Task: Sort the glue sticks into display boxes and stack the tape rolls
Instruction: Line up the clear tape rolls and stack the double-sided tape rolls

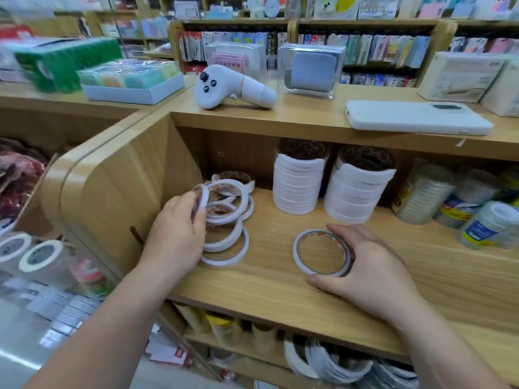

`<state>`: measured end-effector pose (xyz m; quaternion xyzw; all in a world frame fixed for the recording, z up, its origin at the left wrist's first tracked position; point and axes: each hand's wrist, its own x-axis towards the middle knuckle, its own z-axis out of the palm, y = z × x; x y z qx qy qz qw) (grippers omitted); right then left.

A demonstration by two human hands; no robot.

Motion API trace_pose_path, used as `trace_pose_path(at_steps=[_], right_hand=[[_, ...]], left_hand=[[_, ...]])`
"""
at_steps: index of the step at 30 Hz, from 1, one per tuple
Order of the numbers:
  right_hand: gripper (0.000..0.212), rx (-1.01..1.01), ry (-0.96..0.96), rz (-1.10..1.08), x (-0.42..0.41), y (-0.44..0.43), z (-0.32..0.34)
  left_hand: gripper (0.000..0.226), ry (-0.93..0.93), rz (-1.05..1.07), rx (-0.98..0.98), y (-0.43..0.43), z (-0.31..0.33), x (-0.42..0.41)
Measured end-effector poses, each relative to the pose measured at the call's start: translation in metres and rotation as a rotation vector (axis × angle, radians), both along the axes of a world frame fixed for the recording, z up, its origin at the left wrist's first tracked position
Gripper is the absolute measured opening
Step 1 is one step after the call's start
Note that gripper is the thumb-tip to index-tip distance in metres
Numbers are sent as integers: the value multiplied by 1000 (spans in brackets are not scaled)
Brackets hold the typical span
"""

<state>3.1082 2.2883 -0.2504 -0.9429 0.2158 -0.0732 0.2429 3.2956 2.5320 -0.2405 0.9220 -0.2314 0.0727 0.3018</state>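
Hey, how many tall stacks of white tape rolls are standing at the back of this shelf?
2. The first stack stands mid-shelf at the back; the second stack stands just right of it. More could hide beyond the frame's right edge.

Both bare forearms reach forward from the lower edge of the view, wrists well apart. The left hand point(179, 226), knuckles up, pinches an upright tape roll point(204, 196) in its curled fingertips. The right hand point(365, 265), palm down, curls thumb and fingers round the rim of a flat tape ring point(296, 248).
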Motion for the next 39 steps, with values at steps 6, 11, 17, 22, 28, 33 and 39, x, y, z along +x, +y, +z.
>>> trace_pose_path(at_steps=[6,11,17,22,28,33,39], right_hand=[[114,29,-61,-30,-3,-2,-6],[128,95,-65,38,-11,-11,-7],[139,223,-51,104,-33,-31,-6],[133,259,-97,122,-41,-39,-14],[125,245,-144,113,-41,-39,-20],[126,242,-163,106,-40,-38,-23],[116,182,-146,133,-39,-35,-21]], left_hand=[[17,-283,-27,-81,-2,15,-21],[23,-322,-426,-43,-24,28,-67],[31,-68,-739,131,-62,-9,-95],[24,-61,-806,161,-73,-11,-88],[103,155,-568,144,-84,-8,-83],[117,177,-575,119,-93,-10,-80],[119,172,-581,166,-88,-6,-81]])
